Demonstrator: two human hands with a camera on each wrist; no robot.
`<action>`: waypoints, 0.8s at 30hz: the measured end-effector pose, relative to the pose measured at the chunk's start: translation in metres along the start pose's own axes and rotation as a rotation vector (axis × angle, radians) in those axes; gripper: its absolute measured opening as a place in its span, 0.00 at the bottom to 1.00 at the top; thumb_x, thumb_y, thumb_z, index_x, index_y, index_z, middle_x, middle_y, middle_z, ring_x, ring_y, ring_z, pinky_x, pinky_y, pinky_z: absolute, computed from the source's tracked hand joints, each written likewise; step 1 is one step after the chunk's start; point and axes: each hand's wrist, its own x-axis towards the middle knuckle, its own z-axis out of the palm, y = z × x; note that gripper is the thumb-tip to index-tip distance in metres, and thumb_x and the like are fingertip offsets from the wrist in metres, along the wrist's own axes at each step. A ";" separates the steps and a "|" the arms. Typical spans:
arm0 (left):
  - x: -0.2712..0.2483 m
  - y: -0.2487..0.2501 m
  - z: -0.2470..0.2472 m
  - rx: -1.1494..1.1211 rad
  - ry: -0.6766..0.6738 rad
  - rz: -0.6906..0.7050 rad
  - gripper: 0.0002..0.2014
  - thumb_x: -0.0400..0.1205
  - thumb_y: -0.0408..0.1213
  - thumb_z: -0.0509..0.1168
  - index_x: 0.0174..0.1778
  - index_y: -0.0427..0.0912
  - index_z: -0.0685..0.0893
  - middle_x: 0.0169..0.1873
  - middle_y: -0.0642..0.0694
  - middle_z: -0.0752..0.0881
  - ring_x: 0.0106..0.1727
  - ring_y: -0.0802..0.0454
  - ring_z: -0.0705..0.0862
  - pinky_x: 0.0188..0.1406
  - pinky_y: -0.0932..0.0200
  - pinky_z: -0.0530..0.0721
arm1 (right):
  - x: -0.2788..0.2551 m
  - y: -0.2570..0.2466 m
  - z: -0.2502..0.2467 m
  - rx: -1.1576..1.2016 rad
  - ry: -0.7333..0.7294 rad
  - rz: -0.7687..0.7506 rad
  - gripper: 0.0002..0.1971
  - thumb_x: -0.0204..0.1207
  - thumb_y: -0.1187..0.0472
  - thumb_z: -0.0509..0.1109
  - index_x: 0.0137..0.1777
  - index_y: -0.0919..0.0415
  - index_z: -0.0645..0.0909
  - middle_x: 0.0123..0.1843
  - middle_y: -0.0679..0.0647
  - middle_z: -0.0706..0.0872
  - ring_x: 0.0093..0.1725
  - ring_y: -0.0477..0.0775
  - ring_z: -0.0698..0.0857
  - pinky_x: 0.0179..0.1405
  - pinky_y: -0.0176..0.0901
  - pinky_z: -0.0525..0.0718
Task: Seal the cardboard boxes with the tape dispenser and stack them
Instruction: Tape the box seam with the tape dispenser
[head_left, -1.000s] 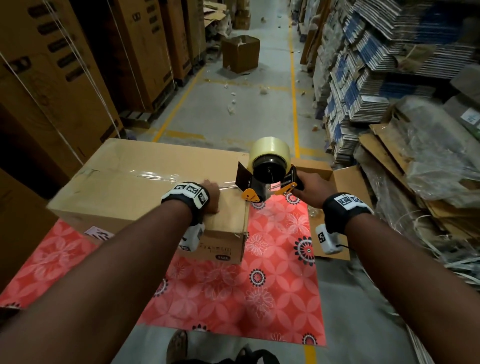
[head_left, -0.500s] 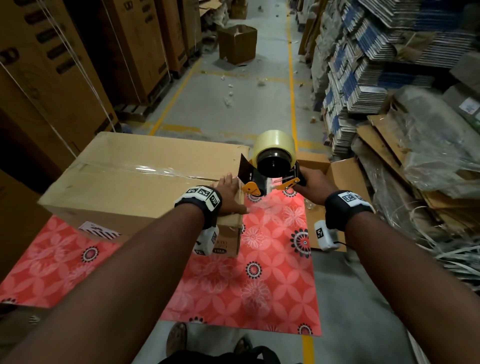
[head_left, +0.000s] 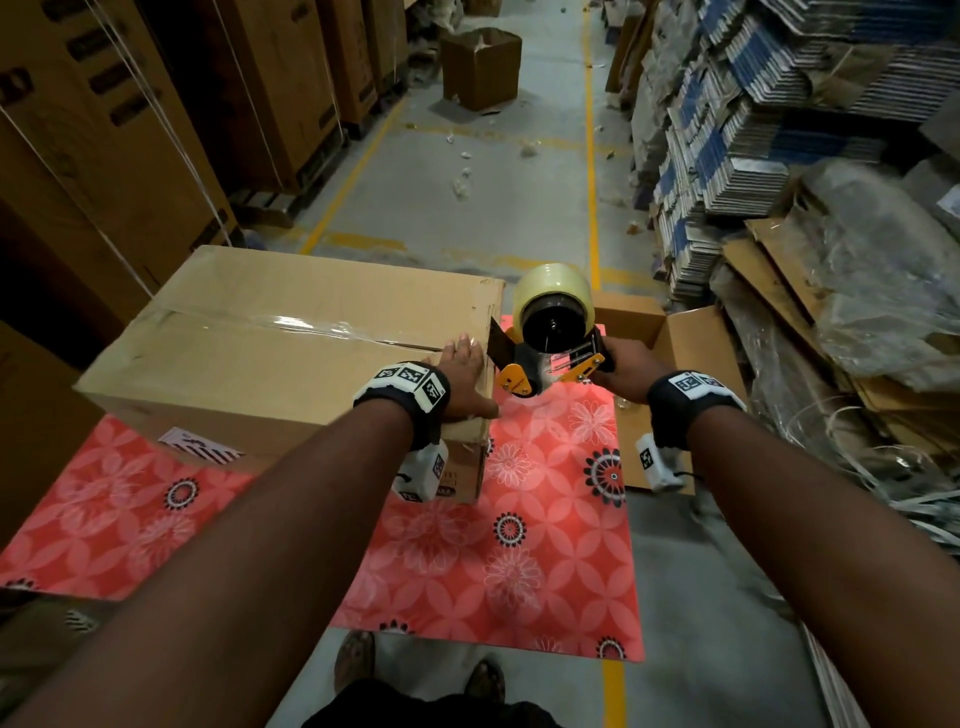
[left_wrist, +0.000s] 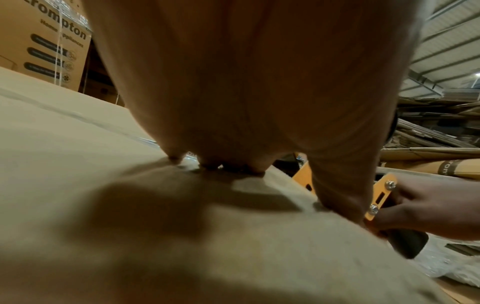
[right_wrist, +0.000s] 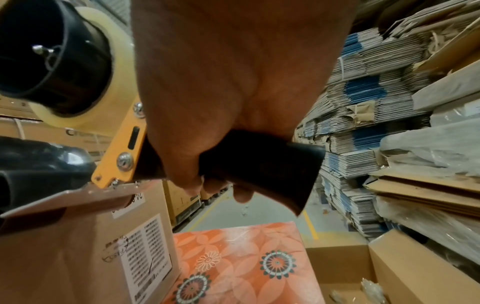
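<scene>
The tape dispenser (head_left: 550, 343) is gripped by its black handle in the curled right hand (head_left: 626, 366), just off the box's right edge. The box (head_left: 291, 358), on the red mat (head_left: 519, 540), is pressed flat by the left hand (head_left: 462, 379), fingers straight, over the tape strip (head_left: 311, 327). The cardboard is judged stiff but dentable and best lifted by its bottom edges; the tape looks slick.

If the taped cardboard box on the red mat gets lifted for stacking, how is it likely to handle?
The cardboard box looks stiff: its flat top holds under the left hand pressing on it. It is broad, so probably a two-handed lift, though the right hand grips the tape dispenser. Flat faces suggest it won't roll. Its weight cannot be judged.
</scene>
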 end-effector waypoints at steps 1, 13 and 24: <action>0.001 0.000 0.001 -0.003 0.003 0.000 0.56 0.76 0.63 0.66 0.84 0.40 0.36 0.84 0.40 0.35 0.85 0.39 0.39 0.80 0.32 0.48 | 0.001 0.001 0.001 -0.021 -0.022 0.015 0.13 0.77 0.59 0.74 0.61 0.56 0.82 0.56 0.57 0.89 0.55 0.60 0.87 0.55 0.59 0.86; -0.002 -0.001 0.002 -0.030 0.010 0.022 0.57 0.76 0.64 0.67 0.84 0.39 0.36 0.84 0.39 0.34 0.85 0.38 0.39 0.80 0.31 0.48 | -0.021 0.026 0.064 -0.135 -0.271 0.286 0.06 0.75 0.63 0.75 0.46 0.57 0.80 0.46 0.59 0.85 0.46 0.57 0.84 0.41 0.42 0.75; -0.003 0.001 0.001 -0.012 0.016 0.015 0.56 0.77 0.63 0.66 0.84 0.39 0.36 0.84 0.39 0.34 0.85 0.39 0.40 0.80 0.32 0.48 | -0.036 0.012 0.117 0.854 -0.012 0.735 0.14 0.80 0.68 0.69 0.32 0.64 0.75 0.21 0.58 0.78 0.12 0.49 0.74 0.15 0.31 0.72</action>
